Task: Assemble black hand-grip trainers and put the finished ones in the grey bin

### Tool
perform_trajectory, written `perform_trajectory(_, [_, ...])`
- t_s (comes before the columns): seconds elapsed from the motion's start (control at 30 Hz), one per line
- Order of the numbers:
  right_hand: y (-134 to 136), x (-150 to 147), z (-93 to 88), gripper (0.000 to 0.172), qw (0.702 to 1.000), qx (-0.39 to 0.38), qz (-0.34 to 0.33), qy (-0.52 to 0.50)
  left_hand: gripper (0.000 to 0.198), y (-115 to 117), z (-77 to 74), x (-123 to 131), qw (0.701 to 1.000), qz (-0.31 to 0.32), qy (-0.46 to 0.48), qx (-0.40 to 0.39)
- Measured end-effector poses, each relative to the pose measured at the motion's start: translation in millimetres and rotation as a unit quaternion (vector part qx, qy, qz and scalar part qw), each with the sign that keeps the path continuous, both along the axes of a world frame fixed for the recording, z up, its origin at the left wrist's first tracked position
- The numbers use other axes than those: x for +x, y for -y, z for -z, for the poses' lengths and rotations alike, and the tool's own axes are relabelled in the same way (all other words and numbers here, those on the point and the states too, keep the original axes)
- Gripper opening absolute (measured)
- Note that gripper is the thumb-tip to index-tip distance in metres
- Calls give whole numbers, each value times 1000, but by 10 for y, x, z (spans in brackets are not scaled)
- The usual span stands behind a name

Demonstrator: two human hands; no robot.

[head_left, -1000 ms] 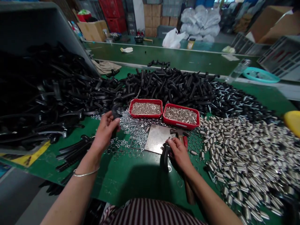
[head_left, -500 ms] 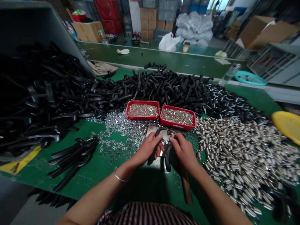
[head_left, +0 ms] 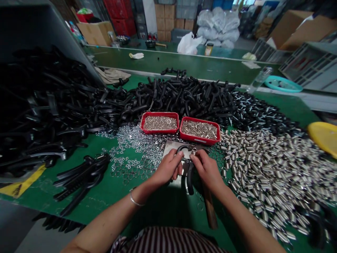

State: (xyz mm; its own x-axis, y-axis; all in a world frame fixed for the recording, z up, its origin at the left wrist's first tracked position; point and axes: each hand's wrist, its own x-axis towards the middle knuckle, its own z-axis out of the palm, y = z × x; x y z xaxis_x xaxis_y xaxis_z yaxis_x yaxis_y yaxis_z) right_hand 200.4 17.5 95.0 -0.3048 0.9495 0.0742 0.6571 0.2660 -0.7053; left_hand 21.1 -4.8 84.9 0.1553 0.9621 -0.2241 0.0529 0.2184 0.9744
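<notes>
My left hand (head_left: 168, 168) is closed around one side of a black plier-like tool (head_left: 189, 184), which has a curved jaw and a bare metal part near its middle. My right hand (head_left: 206, 167) pinches a small shiny coil spring (head_left: 194, 151) between thumb and fingers, close beside the tool's upper part. Both hands work over a flat metal plate (head_left: 170, 144). A wooden handle (head_left: 210, 209), like a hammer's, lies under my right wrist. Part of the tool is hidden behind my left fingers.
Two red trays (head_left: 159, 131) of small metal pins stand beyond the plate. Loose nuts and rings (head_left: 131, 163) lie left, a heap of coil springs (head_left: 263, 168) right. Black handles (head_left: 184, 98) pile up behind. A yellow lid (head_left: 322, 138) sits at far right.
My left hand and the tool have turned slightly, so the left handle is now more hidden by my fingers. The right hand keeps its pinch on the spring. The view has shifted slightly.
</notes>
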Motion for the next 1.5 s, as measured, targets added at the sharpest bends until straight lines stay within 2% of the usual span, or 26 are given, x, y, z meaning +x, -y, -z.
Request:
perform_trajectory(0.2, [-148, -26, -23, 23, 999, 10, -21, -22, 40, -68, -30, 68, 998, 16, -47, 30])
perform_trajectory(0.4, [-129, -78, 62, 25, 996, 6, 11, -92, 37, -53, -18, 93, 996, -8, -76, 53])
perform_trajectory(0.5, [-90, -71, 62, 26, 993, -9, 0, -119, 34, -20, -21, 68, 983, -7, -166, 74])
perform_trajectory(0.6, [-83, -15, -2, 26, 991, -27, -38, -123, 32, -4, -86, -11, 944, 35, -311, 108])
perform_trajectory(0.67, [-85, 29, -48, 25, 988, -52, -74, -125, 35, 1, -152, -82, 916, 91, -372, 118])
perform_trajectory(0.8, [-44, 74, -65, 29, 964, -143, -158, -161, 46, 45, -276, -180, 872, 212, -426, 115])
perform_trajectory(0.93, [53, 60, -17, 29, 963, -147, -172, -146, 55, 114, -377, -175, 830, 259, -476, 132])
perform_trajectory(1.0, [80, 36, 4, 28, 970, -134, -165, -118, 57, 96, -411, -164, 826, 268, -475, 142])
perform_trajectory(1.07, [56, -3, 19, 29, 979, -120, -139, -92, 56, 17, -406, -166, 845, 275, -438, 134])
perform_trajectory(1.17, [-117, -40, 24, 33, 988, -102, -116, -24, 52, -190, -301, -206, 877, 268, -382, 119])
perform_trajectory(1.23, [-329, 8, 11, 32, 992, -56, -109, 42, 47, -351, -211, -257, 868, 246, -411, 134])
perform_trajectory(1.3, [-594, 132, -10, 30, 991, 33, -86, 97, 37, -511, -173, -319, 828, 229, -486, 159])
perform_trajectory(1.37, [-875, 288, -27, 25, 980, 127, -53, 144, 35, -681, -221, -362, 782, 223, -551, 190])
perform_trajectory(1.43, [-1135, 397, -35, 25, 964, 175, -35, 196, 38, -882, -325, -343, 747, 205, -590, 226])
perform_trajectory(1.5, [-1350, 399, -38, 25, 949, 187, -32, 253, 34, -1117, -415, -236, 727, 176, -606, 271])
